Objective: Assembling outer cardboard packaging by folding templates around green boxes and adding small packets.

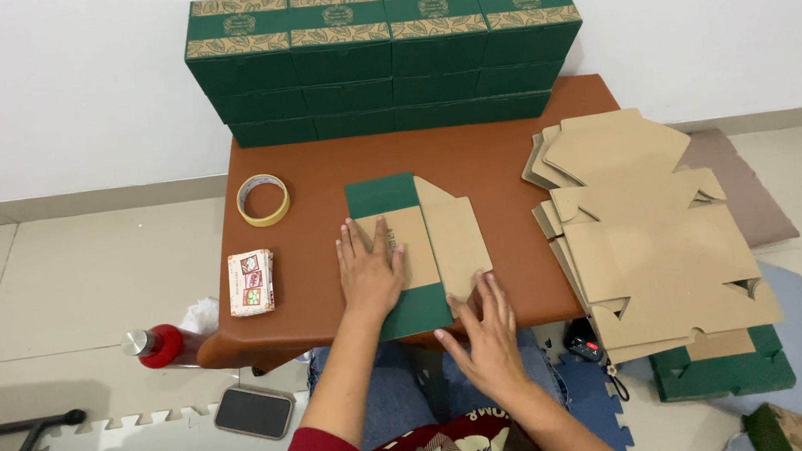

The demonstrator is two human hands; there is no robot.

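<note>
Table: a low brown table (503,148) against a white wall, on a tiled floor.
Back edge: green boxes (387,56) stacked in rows.
Left side: a tape roll (263,199), and nearer the front a small patterned pack (251,282).
Middle: a flat, partly folded box blank (423,238), green and tan.
Right side: a pile of flat cardboard blanks (643,228) overhanging the edge.
</note>
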